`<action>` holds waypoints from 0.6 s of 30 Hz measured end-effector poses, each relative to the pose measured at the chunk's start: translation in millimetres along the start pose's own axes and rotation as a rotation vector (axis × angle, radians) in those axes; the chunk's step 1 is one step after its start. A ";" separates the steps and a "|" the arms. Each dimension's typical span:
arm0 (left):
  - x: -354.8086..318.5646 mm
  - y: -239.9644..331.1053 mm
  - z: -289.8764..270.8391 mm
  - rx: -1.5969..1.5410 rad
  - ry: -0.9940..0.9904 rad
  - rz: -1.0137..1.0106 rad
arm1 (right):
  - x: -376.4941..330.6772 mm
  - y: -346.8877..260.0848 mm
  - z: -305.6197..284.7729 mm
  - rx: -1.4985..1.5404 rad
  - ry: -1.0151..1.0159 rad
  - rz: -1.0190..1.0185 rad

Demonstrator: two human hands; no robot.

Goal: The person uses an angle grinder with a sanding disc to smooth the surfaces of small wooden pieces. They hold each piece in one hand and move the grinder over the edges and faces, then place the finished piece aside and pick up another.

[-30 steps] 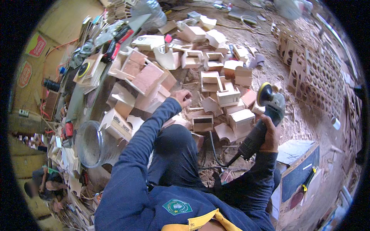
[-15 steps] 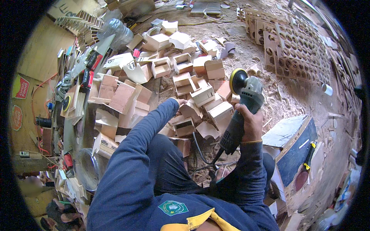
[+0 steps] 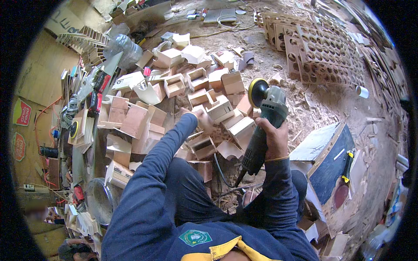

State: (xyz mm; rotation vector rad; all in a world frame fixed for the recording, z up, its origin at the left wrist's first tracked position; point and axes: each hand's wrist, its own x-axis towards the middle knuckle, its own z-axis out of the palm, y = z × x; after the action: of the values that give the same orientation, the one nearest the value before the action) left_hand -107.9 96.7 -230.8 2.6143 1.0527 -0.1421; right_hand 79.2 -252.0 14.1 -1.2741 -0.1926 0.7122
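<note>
Reaching into the pile of boxes (image 3: 220, 110), the left hand (image 3: 203, 118) is now a motion blur beside a pale box near the pile's middle; half a second ago it showed sharper in about that spot, and a second ago it was at the gap just left of it; can't tell whether its fingers are spread or pinching anything; the grinder (image 3: 257, 145) hasn't changed much, held up over the pile's right edge, with the right hand (image 3: 275, 135) wrapped firmly round its body; its pad (image 3: 258, 90) looks clear of the wood, so my read is no sanding right now, the left hand is the busy one.

Materials: boxes are thin pale wood, square-cornered, several open-fronted; pinkish panels (image 3: 135, 121) at the pile's left are flat with a dull face; a notched piece (image 3: 229, 150) at its near side has a curved cut edge; grinder is dark, hard-cased, grey metal at the head, round yellow-edged pad; black cord (image 3: 217, 167) bends along the pile's near side; beyond and right of the pile, stacked boards (image 3: 322, 52) are punched with rows of round holes; floor (image 3: 313, 104) right of the pile is rough with dust and shavings.
</note>
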 end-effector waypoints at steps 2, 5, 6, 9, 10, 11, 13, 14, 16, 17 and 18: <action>-7.9 -22.4 1.4 -0.415 0.218 -0.360 | 1.1 -0.1 -1.5 -0.016 0.001 0.008; -27.3 -35.6 0.0 -0.859 0.349 -0.824 | 3.1 1.3 -2.8 -0.073 -0.002 0.026; -31.5 -33.9 -1.0 -0.782 0.247 -0.823 | 3.5 2.4 -2.5 -0.078 -0.004 0.003; -34.9 -19.0 -8.9 -0.825 0.122 -0.505 | 4.8 7.7 0.1 -0.082 -0.005 -0.069; -31.4 -12.7 -16.4 -0.709 0.153 -0.567 | 5.2 10.0 1.4 -0.091 0.011 -0.097; -29.8 -3.9 -23.5 -0.674 0.301 -0.525 | 6.1 11.8 1.8 -0.102 0.027 -0.123; -23.6 9.4 -53.0 -0.604 0.338 -0.542 | 7.9 14.0 1.1 -0.159 -0.003 -0.107; -24.3 15.6 -71.9 -0.618 0.353 -0.572 | 8.8 14.9 1.3 -0.216 -0.005 -0.094; -18.8 34.8 -112.3 -0.667 0.608 -0.497 | 9.2 16.6 3.6 -0.232 -0.032 -0.191; -15.9 44.7 -132.0 -0.766 0.637 -0.472 | 9.7 16.5 4.9 -0.260 -0.043 -0.250; -11.2 55.3 -149.8 -0.838 0.667 -0.424 | 9.3 16.5 6.7 -0.301 -0.047 -0.285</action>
State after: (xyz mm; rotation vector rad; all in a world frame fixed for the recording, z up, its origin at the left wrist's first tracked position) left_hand -81.8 101.0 -73.0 1.6569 1.4422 0.9263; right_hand 76.8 -239.3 -1.3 -1.4787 -0.5240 0.4787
